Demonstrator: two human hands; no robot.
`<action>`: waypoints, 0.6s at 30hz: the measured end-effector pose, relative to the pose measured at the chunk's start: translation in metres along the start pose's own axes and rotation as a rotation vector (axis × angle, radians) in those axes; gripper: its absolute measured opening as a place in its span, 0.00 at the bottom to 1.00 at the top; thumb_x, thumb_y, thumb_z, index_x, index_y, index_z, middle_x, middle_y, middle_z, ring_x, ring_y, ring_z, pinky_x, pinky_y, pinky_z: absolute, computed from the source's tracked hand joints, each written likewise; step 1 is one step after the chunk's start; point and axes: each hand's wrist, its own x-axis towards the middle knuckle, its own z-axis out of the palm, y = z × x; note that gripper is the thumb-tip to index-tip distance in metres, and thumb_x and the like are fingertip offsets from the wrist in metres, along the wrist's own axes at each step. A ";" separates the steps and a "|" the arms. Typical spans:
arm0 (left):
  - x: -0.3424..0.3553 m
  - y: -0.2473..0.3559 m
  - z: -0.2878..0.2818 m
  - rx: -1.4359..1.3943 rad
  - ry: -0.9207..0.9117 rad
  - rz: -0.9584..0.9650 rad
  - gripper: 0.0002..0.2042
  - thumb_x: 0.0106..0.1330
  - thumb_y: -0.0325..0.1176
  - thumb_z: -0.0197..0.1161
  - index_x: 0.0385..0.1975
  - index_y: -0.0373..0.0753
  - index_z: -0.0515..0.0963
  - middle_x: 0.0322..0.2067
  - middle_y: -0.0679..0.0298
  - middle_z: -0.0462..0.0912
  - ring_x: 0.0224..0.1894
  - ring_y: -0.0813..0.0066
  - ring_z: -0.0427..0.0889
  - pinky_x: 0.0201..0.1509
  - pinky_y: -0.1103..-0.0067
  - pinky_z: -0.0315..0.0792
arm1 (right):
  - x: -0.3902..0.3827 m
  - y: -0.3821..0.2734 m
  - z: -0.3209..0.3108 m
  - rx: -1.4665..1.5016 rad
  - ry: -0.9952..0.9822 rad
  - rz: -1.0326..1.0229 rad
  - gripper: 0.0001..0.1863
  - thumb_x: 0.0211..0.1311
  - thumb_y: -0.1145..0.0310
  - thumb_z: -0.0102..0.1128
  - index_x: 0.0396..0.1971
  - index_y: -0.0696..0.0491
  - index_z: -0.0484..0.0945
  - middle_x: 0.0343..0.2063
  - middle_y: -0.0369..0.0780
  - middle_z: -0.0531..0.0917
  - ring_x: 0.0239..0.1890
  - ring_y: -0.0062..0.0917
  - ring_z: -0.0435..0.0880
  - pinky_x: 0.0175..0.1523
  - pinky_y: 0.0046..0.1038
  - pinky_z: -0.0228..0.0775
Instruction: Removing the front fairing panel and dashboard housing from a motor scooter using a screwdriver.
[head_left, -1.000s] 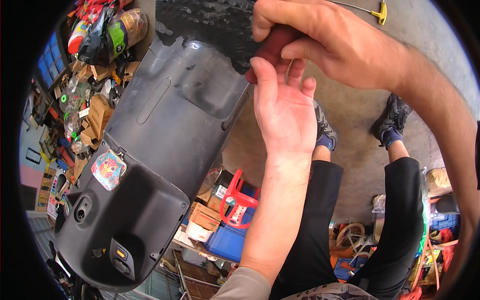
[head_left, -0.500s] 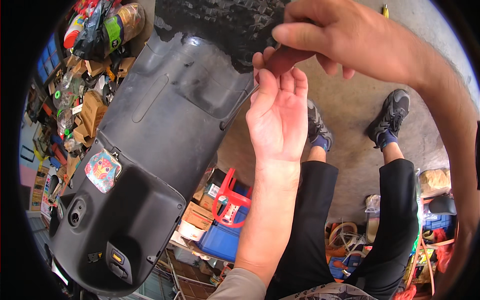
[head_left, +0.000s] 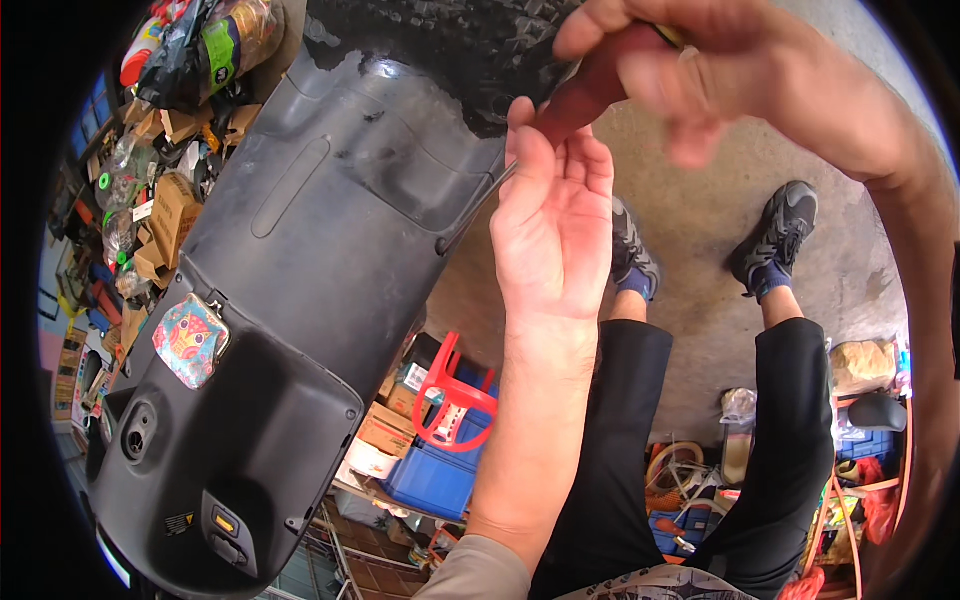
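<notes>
At upper centre of the frame, the left hand (head_left: 555, 220) pinches a dark-red-handled, thin-shafted screwdriver (head_left: 590, 95) slanting to the big black plastic panel (head_left: 300, 215); the right hand (head_left: 755, 70) is blurred, its grip unclear; work seems under way, what remains I can't judge

Scooter body (head_left: 310, 225) fills most of the left half from where I'm watching, coin purse (head_left: 190, 341) sitting on it mid-left, junk pile (head_left: 172, 218) past its left edge. Screwdriver's (head_left: 590, 95) upper centre, left hand (head_left: 555, 225) at its lower end, right hand (head_left: 735, 80) by the upper. Shoes (head_left: 782, 235) on the floor (head_left: 690, 290), right of centre.
</notes>
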 end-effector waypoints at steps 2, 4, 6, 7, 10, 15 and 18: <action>-0.004 -0.005 0.009 -0.020 0.003 0.036 0.14 0.68 0.33 0.58 0.52 0.38 0.72 0.51 0.59 0.74 0.53 0.66 0.74 0.60 0.69 0.67 | 0.003 -0.015 0.006 -0.227 0.132 0.196 0.16 0.67 0.70 0.52 0.53 0.56 0.69 0.38 0.37 0.80 0.36 0.16 0.76 0.40 0.20 0.72; -0.007 -0.011 0.014 -0.102 0.039 -0.007 0.14 0.68 0.31 0.58 0.52 0.38 0.72 0.50 0.61 0.76 0.53 0.65 0.74 0.58 0.69 0.68 | -0.002 -0.011 0.001 -0.201 0.073 0.098 0.14 0.67 0.69 0.52 0.50 0.56 0.71 0.37 0.37 0.80 0.37 0.16 0.76 0.40 0.20 0.72; -0.006 0.006 0.000 -0.097 0.009 -0.060 0.14 0.68 0.29 0.57 0.52 0.38 0.72 0.51 0.61 0.76 0.55 0.65 0.73 0.59 0.69 0.68 | 0.018 0.033 0.007 0.014 -0.027 -0.219 0.12 0.67 0.71 0.53 0.48 0.57 0.73 0.35 0.36 0.80 0.36 0.15 0.76 0.41 0.20 0.72; -0.004 0.007 -0.001 -0.136 -0.036 -0.138 0.13 0.68 0.27 0.56 0.52 0.39 0.72 0.52 0.62 0.76 0.56 0.65 0.72 0.60 0.69 0.67 | 0.023 0.034 0.013 -0.079 0.017 -0.332 0.11 0.67 0.71 0.53 0.47 0.57 0.73 0.35 0.36 0.80 0.36 0.15 0.76 0.41 0.20 0.71; -0.004 -0.002 0.001 -0.051 -0.001 0.024 0.12 0.68 0.30 0.58 0.50 0.39 0.73 0.51 0.61 0.76 0.57 0.66 0.71 0.60 0.69 0.67 | 0.005 -0.007 0.003 -0.036 0.104 -0.127 0.11 0.68 0.68 0.54 0.45 0.58 0.74 0.34 0.37 0.81 0.36 0.17 0.78 0.41 0.22 0.71; -0.006 0.006 0.004 -0.098 -0.023 -0.103 0.14 0.66 0.23 0.57 0.51 0.39 0.71 0.51 0.63 0.77 0.57 0.66 0.71 0.61 0.69 0.66 | 0.018 0.027 0.010 -0.353 0.188 -0.256 0.14 0.69 0.64 0.54 0.45 0.59 0.74 0.33 0.38 0.81 0.35 0.19 0.78 0.40 0.23 0.72; -0.001 0.011 -0.003 -0.131 -0.013 -0.097 0.14 0.66 0.24 0.57 0.51 0.39 0.71 0.52 0.63 0.76 0.59 0.65 0.71 0.63 0.68 0.64 | 0.018 0.012 0.035 -0.306 0.374 -0.303 0.11 0.68 0.68 0.53 0.43 0.59 0.75 0.33 0.38 0.82 0.37 0.18 0.79 0.43 0.22 0.71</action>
